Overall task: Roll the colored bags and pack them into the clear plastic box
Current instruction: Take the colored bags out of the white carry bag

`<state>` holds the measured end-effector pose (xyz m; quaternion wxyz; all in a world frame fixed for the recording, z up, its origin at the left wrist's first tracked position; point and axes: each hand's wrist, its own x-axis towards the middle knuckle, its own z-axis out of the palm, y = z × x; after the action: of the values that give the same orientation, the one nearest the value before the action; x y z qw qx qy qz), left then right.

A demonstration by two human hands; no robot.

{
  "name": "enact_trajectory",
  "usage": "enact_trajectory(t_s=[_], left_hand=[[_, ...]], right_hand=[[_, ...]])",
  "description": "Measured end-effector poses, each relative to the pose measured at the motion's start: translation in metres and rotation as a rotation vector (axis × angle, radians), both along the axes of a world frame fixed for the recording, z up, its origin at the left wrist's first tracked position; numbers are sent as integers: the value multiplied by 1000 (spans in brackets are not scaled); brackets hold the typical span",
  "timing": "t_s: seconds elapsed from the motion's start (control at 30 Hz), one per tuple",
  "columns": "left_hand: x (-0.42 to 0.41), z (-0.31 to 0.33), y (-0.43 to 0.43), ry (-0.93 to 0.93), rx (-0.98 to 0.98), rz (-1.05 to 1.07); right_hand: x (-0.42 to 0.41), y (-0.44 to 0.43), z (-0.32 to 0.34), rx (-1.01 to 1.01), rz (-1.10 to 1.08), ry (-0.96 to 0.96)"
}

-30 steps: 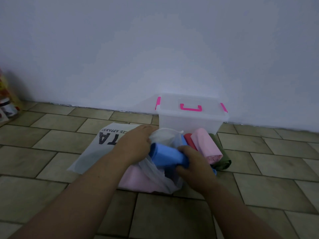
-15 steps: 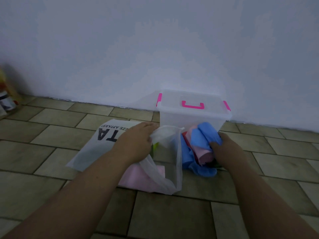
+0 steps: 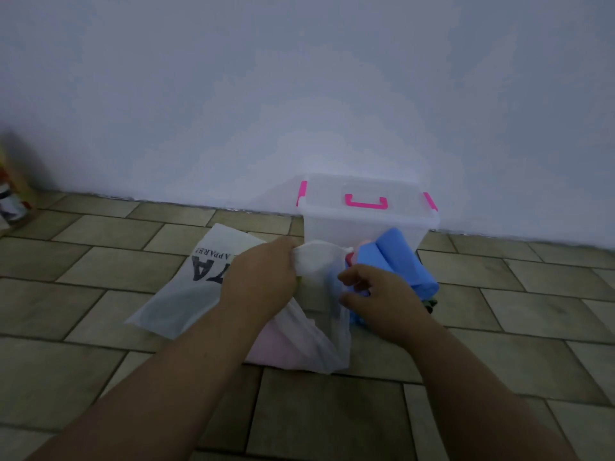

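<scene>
The clear plastic box (image 3: 332, 227) with pink latches and handle stands against the wall, lid on. Rolled blue bags (image 3: 399, 261) lean on its front, on a pile with a pink roll (image 3: 364, 242), a red one (image 3: 349, 259) and a dark green one (image 3: 429, 302). My left hand (image 3: 263, 277) grips the top edge of a translucent white bag (image 3: 319, 261) and holds it up. My right hand (image 3: 382, 294) is at that bag's right edge, fingers and thumb apart, nothing clearly between them. A flat pink bag (image 3: 276, 347) lies under the white one.
A flat white bag with black print (image 3: 186, 294) lies on the tiled floor to the left. Jars or tins (image 3: 10, 201) stand at the far left by the wall. The white wall rises directly behind the box.
My right hand carried a blue roll to the pile in front of the box, let it go there, and came back to the white bag. My left hand kept its grip.
</scene>
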<state>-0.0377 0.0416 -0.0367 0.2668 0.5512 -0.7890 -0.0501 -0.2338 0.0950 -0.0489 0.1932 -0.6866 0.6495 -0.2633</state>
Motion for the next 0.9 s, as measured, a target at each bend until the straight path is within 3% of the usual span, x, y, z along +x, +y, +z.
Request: enact_trajectory(t_s=[0.13, 0.3, 0.4, 0.5, 0.6, 0.77, 0.9], left_hand=[[6, 7, -11, 156, 215, 93], [3, 12, -13, 570, 575, 156], [-10, -1, 5, 745, 618, 96], [-11, -15, 18, 689, 401, 74], [-1, -26, 21, 507, 233, -62], [4, -43, 20, 123, 363, -141], [0, -54, 18, -59, 380, -100]], right_hand=[[2, 3, -3, 85, -9, -28], [16, 3, -2, 59, 78, -125], [33, 5, -6, 49, 132, -178], [42, 10, -13, -27, 173, -160], [29, 16, -18, -83, 124, -158], [0, 19, -26, 5, 35, -155], [13, 21, -30, -21, 35, -62]])
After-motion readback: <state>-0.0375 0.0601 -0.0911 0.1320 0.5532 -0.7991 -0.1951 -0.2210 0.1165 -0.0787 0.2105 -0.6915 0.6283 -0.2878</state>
